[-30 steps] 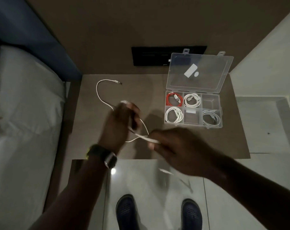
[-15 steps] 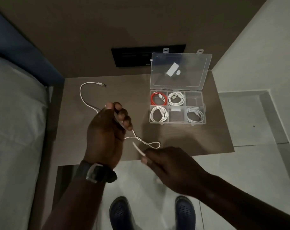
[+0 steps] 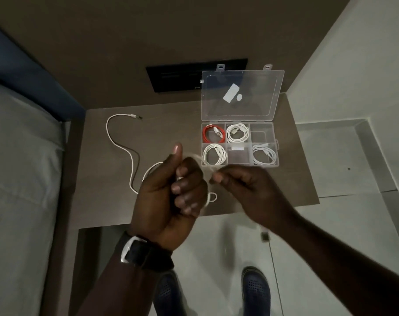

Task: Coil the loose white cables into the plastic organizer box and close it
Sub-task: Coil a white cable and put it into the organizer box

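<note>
Head view, looking down. At centre frame I see the left hand point(image 3: 171, 192) raised above the counter point(image 3: 98, 179), its fingers point(image 3: 185, 190) curled into a closed fist around the loose white cable point(image 3: 131, 160), thumb pointing up. The right hand point(image 3: 246, 192) sits just beside it to the right, fingertips pinched together; a blurred strand of the same cable appears to run between the two hands, though motion blur keeps me from being sure where the right hand grips it. From the left fist the cable trails down to the counter, curves to the upper left and ends in a plug near the counter's back edge; a small loop shows below the fist.

The plastic organizer box point(image 3: 277, 142) stands open on the counter at upper right of centre, lid point(image 3: 242, 96) tilted up against the wall. Its top row holds a red cable point(image 3: 213, 134) at left and a coiled white cable point(image 3: 237, 133) in the middle; two more white coils point(image 3: 214, 154) lie in the bottom row's left and right compartments.

A bed point(image 3: 18, 167) fills the left of the frame.
</note>
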Demonstrator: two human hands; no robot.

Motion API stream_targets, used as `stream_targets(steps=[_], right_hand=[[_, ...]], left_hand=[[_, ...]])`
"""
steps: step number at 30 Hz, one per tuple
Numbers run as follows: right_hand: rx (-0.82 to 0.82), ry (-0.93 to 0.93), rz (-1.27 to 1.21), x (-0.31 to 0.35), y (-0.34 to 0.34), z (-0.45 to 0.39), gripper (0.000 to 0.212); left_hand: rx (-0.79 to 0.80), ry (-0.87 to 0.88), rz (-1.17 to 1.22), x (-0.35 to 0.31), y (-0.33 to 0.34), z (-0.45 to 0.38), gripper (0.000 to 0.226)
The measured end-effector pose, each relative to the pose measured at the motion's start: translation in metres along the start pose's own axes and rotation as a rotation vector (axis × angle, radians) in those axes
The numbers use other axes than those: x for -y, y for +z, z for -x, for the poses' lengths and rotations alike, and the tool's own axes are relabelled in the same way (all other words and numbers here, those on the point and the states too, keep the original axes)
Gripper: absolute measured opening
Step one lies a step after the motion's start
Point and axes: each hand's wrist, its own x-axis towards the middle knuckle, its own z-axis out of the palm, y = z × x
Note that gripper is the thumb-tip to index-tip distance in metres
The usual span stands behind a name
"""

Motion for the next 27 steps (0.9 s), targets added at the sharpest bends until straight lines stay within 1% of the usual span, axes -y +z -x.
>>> stream_targets(steps=[1,3,5,7,9,11,14,16,17,18,19,21,22,23,24,27], right_hand=[[0.040,-0.002,-0.026,0.001,0.007,0.010,0.017],[0.149,-0.034,0.034,0.005,0.019,0.030,0.019],[0.230,-0.050,0.187,0.007,0.022,0.041,0.015],[0.293,-0.089,0.368,0.010,0.018,0.044,0.021],[0.341,-0.152,0.499,0.015,0.011,0.044,0.022],[0.358,-0.208,0.577,0.021,0.005,0.044,0.022],[0.361,-0.284,0.622,0.032,-0.001,0.041,0.023],[0.332,-0.326,0.569,0.036,-0.005,0.036,0.024],[0.283,-0.322,0.488,0.035,-0.007,0.033,0.022],[0.207,-0.277,0.353,0.033,-0.007,0.030,0.019],[0.129,-0.162,0.171,0.031,-0.007,0.027,0.015],[0.006,0.152,-0.287,0.027,-0.003,0.021,0.011],[-0.077,0.264,-0.458,0.026,0.000,0.020,0.010],[-0.152,0.317,-0.531,0.023,0.003,0.019,0.011],[-0.199,0.326,-0.532,0.021,0.005,0.018,0.013],[-0.217,0.293,-0.420,0.016,0.008,0.016,0.014]], left_hand=[[-0.035,0.048,-0.004,-0.004,-0.001,-0.002,0.039],[-0.141,0.127,-0.041,-0.005,-0.005,-0.007,0.036],[-0.242,0.169,-0.078,0.001,-0.010,-0.009,0.034],[-0.302,0.200,-0.129,0.010,-0.013,-0.009,0.035],[-0.343,0.257,-0.270,0.020,-0.014,-0.008,0.038],[-0.398,0.335,-0.475,0.029,-0.014,-0.006,0.038],[-0.496,0.424,-0.776,0.041,-0.013,-0.004,0.030],[-0.520,0.416,-0.864,0.045,-0.012,-0.004,0.028],[-0.518,0.393,-0.884,0.045,-0.012,-0.004,0.028],[-0.507,0.368,-0.891,0.045,-0.012,-0.004,0.029],[-0.489,0.347,-0.883,0.045,-0.012,-0.003,0.030],[-0.446,0.324,-0.835,0.044,-0.011,-0.002,0.032],[-0.429,0.315,-0.811,0.045,-0.010,-0.001,0.033],[-0.414,0.304,-0.813,0.046,-0.010,-0.001,0.032],[-0.409,0.293,-0.849,0.048,-0.010,-0.001,0.032],[-0.458,0.304,-0.996,0.054,-0.011,0.002,0.037]])
